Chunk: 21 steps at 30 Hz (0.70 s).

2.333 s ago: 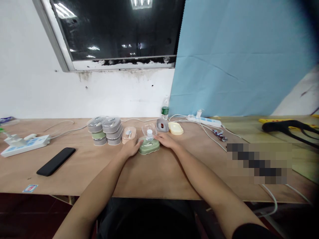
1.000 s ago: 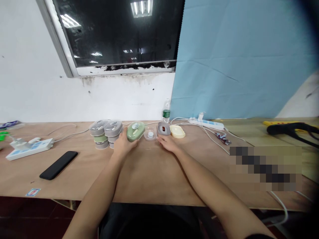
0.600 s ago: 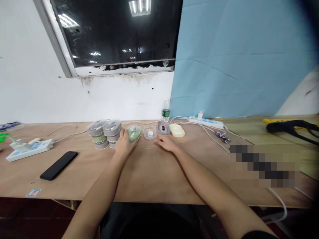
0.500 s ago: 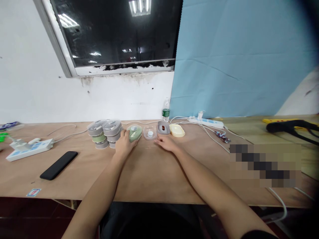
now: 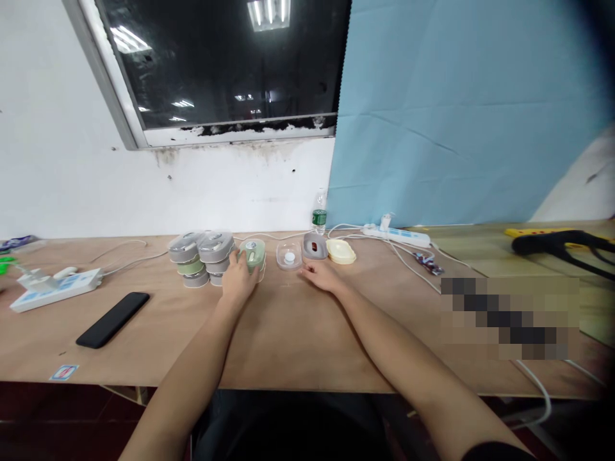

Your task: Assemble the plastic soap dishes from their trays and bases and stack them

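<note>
My left hand is closed around the left and near side of a green food container with a clear lid. Just left of it stand stacks of grey containers, one layer of the left stack being green. My right hand rests on the table with its fingers apart and loosely bent. Its fingertips lie beside the near right corner of a clear lid with a round white centre; whether they touch it, I cannot tell. Behind that hand are a grey container part with a reddish-brown spot and a shallow cream tray.
A plastic bottle stands against the wall. White power strips and cables lie to the right and left. A black phone is at the front left, a small wrapper at the right.
My left hand has shifted the green container slightly left, closer to the grey stacks, and it now sits straighter. My right hand has barely moved.
</note>
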Motion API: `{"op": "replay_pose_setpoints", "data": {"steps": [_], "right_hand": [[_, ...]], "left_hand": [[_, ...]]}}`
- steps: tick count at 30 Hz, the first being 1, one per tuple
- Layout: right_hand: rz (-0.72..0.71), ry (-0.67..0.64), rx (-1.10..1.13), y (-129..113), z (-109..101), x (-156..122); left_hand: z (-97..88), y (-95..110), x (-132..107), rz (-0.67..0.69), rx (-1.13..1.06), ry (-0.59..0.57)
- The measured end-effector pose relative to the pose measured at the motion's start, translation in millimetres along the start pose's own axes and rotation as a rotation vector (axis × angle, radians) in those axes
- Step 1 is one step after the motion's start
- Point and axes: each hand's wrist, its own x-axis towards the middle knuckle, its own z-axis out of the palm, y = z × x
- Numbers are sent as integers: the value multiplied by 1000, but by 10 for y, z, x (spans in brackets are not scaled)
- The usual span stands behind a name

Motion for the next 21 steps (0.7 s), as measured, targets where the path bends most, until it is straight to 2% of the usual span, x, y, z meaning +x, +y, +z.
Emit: {"op": "replay_pose_setpoints", "data": {"steps": [6, 10, 13, 16, 21], "right_hand": [[156, 500, -12, 161, -185, 17], [259, 685, -87, 405, -298, 33], [387, 670, -177, 537, -331, 38], [536, 555, -215, 590, -318, 36], [584, 420, -225, 627, -260, 28]], "left_hand": [[23, -45, 15, 13, -41, 20], [33, -50, 16, -1, -48, 30], [26, -44, 17, -17, -73, 39], [10, -25, 6, 15, -118, 76], [20, 36, -43, 193, -214, 129]]}}
